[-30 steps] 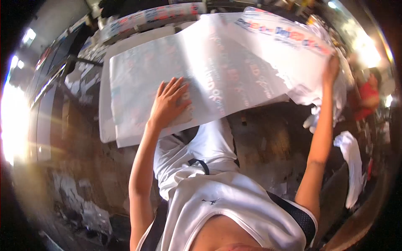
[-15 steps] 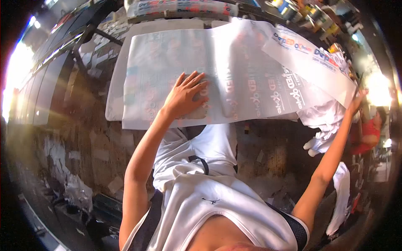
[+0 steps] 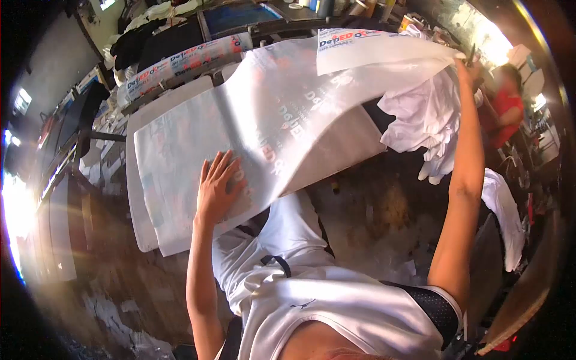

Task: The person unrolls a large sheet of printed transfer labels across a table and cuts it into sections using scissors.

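A long translucent printed sheet (image 3: 186, 138) lies over a pale board (image 3: 342, 144), its right part raised and curved off the board. My left hand (image 3: 221, 186) rests flat on the sheet's left part, fingers spread. At the upper right my right hand (image 3: 469, 73) grips the sheet's far end, which is bunched at the fingers. A dark thin item (image 3: 471, 54) shows beside that hand; what it is cannot be made out. Red and blue lettering shows on the folded-over end of the sheet.
Behind the board lies a printed roll (image 3: 186, 62). Crumpled white cloth (image 3: 423, 117) hangs at the board's right. Another white cloth (image 3: 504, 219) hangs farther right. A person in red (image 3: 507, 111) is at the right. Bottles and cans (image 3: 360, 8) stand at the back.
The sheet's right part has lifted off the board, uncovering its right corner, and my right hand has moved up and away. My left hand still lies flat on the sheet. The view has shifted.
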`<state>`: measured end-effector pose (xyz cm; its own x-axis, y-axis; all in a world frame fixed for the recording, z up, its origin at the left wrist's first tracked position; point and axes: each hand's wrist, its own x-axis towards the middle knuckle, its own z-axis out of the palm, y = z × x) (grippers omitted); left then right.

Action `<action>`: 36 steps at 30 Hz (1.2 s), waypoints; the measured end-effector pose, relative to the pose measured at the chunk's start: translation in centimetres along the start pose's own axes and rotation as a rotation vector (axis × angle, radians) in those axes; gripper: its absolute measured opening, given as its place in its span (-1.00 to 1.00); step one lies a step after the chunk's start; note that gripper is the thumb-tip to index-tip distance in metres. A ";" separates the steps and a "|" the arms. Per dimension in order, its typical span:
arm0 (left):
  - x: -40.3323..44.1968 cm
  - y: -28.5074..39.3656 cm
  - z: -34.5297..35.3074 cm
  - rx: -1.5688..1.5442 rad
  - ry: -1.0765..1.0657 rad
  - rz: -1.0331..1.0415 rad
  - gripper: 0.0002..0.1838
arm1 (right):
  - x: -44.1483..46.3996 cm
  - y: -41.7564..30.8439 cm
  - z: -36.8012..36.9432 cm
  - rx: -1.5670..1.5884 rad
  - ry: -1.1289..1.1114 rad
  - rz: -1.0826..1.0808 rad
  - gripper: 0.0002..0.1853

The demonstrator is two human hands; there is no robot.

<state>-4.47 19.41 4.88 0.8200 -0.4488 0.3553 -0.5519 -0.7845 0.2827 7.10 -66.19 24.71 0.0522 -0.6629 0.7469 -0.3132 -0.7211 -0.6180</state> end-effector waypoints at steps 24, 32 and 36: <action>0.8 1.6 -0.3 0.009 -0.076 -0.031 -0.32 | 1.0 -0.1 1.2 0.177 -0.233 0.457 -0.34; 1.1 1.6 -0.3 -0.004 -0.085 -0.013 -0.33 | -0.8 6.2 -3.1 0.440 -0.286 0.669 -0.62; 1.8 1.3 0.4 0.017 -0.101 0.049 -0.33 | 0.0 11.3 -3.3 0.614 -0.197 0.756 -0.67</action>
<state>-3.70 17.39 5.55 0.8039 -0.5265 0.2765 -0.5894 -0.7675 0.2522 0.44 -73.67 18.50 0.2156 -0.9728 0.0845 0.2131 -0.0376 -0.9763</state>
